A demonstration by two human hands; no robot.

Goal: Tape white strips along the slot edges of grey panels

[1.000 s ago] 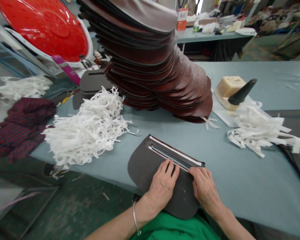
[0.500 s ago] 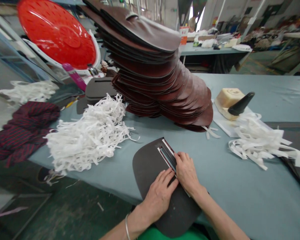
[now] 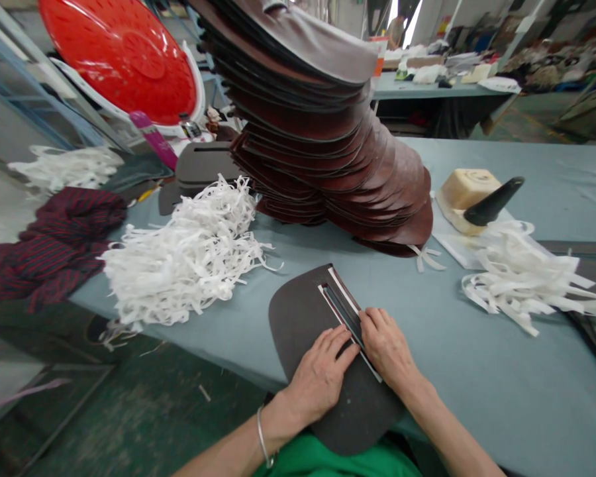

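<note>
A dark grey rounded panel (image 3: pixel 302 308) lies slanted at the table's near edge, its lower end over my lap. A long narrow slot is cut in it, with white strips (image 3: pixel 338 283) along its sides. My left hand (image 3: pixel 322 371) rests on the panel, fingers stretched out flat and their tips beside the slot's lower half. On the panel's right edge, my right hand (image 3: pixel 388 344) has its fingers bent and pressed together at the edge beside the slot. Its thumb is mostly hidden.
A tall leaning stack of brown leather-like pieces (image 3: pixel 338 152) stands behind the panel. White strips lie in a heap (image 3: pixel 183 258) at left and a smaller pile (image 3: pixel 526 271) at right. Near the latter sits a cream block (image 3: pixel 469 189) with a black handle-like piece (image 3: pixel 494 201).
My right hand has slid slightly down the panel's edge, and more of the lower white strip shows. My left hand stays beside the slot. The whole view has shifted a little.
</note>
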